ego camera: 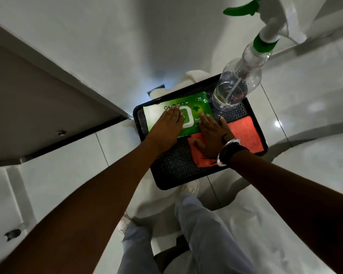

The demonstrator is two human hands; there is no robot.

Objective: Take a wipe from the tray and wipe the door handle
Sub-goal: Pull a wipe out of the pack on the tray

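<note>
- Left hand (pixel 167 127) flat on green wipe pack (pixel 194 107) at tray (pixel 166 180) far-left corner, fingers together.
- Right hand (pixel 212 135) flat over pack edge and orange cloth (pixel 246 133), fingers spread.

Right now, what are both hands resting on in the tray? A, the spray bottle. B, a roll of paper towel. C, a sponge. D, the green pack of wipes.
D: the left hand and the fingers of the right hand lie flat on the green pack of wipes in the black tray; the spray bottle stands untouched behind.
</note>
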